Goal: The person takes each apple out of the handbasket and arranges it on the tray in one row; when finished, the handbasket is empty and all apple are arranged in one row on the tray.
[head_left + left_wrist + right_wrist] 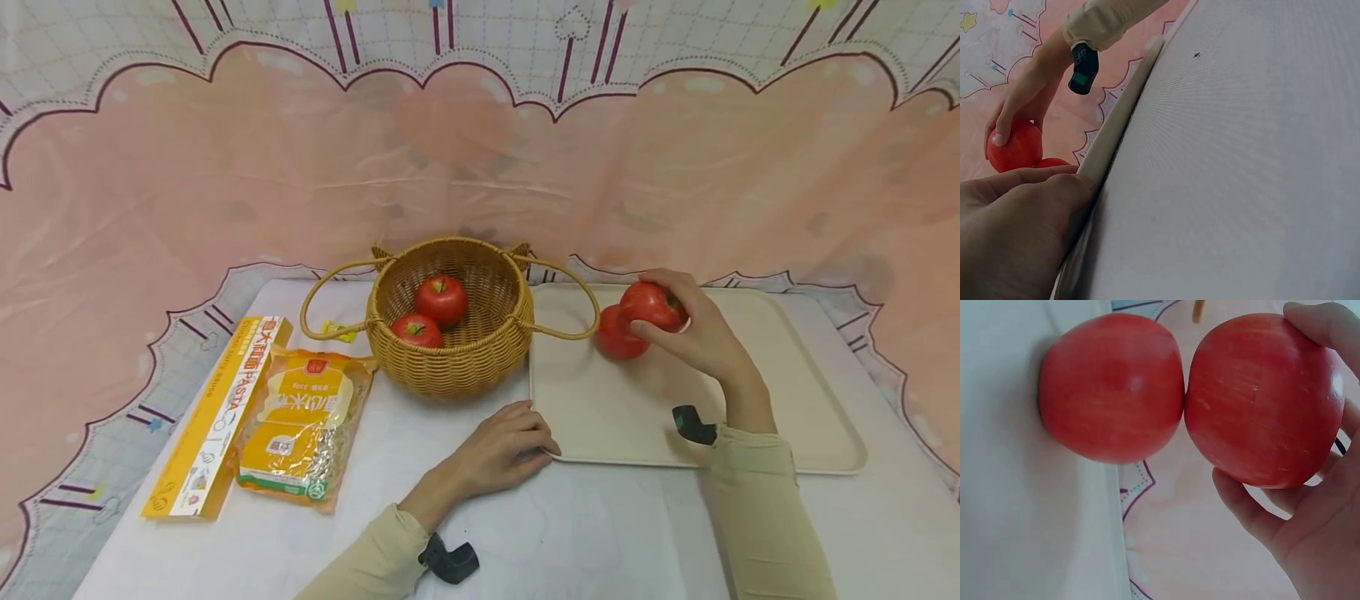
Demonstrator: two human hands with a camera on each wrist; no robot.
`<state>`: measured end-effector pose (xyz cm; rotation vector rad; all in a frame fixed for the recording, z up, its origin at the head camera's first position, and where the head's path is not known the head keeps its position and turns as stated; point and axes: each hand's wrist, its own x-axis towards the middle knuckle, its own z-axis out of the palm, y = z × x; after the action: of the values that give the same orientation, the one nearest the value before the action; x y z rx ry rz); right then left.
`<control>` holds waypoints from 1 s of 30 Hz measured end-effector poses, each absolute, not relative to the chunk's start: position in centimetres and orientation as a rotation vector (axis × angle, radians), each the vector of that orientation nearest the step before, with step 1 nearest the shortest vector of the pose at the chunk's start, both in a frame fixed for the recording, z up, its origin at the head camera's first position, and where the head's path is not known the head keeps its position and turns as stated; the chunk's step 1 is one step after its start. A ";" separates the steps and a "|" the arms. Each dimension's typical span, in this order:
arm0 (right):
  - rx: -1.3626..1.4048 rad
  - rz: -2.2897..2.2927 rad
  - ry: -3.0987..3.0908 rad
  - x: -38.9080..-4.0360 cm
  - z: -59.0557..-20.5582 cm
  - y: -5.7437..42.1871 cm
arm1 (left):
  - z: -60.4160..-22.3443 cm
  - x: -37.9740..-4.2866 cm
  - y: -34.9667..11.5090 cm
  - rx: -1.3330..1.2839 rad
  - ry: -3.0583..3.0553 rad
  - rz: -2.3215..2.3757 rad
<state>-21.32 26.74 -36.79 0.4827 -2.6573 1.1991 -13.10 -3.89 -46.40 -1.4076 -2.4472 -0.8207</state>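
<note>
My right hand [693,329] grips a shiny red apple [651,307] with thumb and fingers spread around it. In the right wrist view this apple touches a second red apple [1113,389], which sits on the cream tray [750,417]. The left hand [498,450] rests at the near left corner of the tray, fingers loosely bent. In the left wrist view its fingertips [1079,182] lie on the tray's rim, palm partly hidden. Two more red apples, one farther back [441,300] and one in front [417,331], lie in the wicker basket [450,375] beside the tray.
The basket's looped handles stick out sideways, the right one [581,333] over the tray's edge. Left of it lie an orange bag of dry food [300,425] and a long yellow pasta box [213,425]. A patterned cloth [450,175] hangs behind the white table [570,533].
</note>
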 end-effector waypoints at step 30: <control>0.340 1.146 -2.783 -21.8 -37.4 29.4 | -46.4 -13.2 -3.8 -1.410 -2.434 -0.837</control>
<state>-21.78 29.42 -37.37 0.3397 -2.7827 1.1459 -13.17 -3.77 -46.43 -1.4100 -2.4341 -0.8366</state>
